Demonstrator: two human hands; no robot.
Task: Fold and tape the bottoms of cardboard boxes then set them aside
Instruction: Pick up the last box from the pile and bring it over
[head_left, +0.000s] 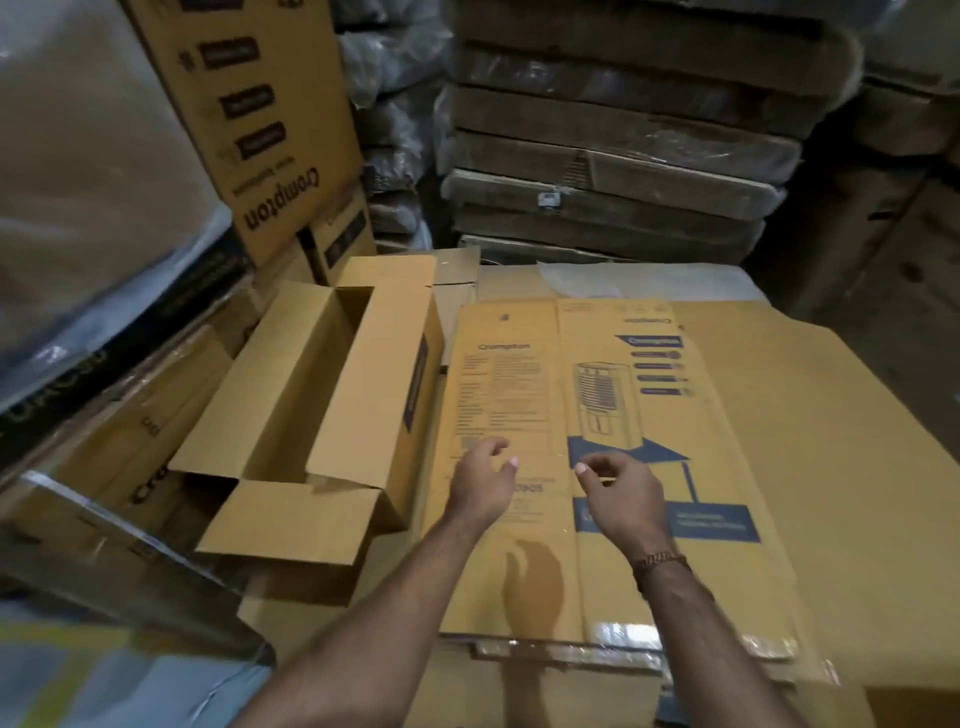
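Both arms reach out from six o'clock toward twelve, bare forearms side by side. The left hand (483, 480) hangs palm down, fingers (493, 446) loosely curled, thumb pointing to three o'clock, gripping nothing. The right hand (621, 491) sits just beside it at three o'clock, back up, fingers bent inward, holding nothing. A beaded bracelet (658, 561) circles the right wrist.

We view from head height, facing forward and down, close above the flattened carton (597, 441).
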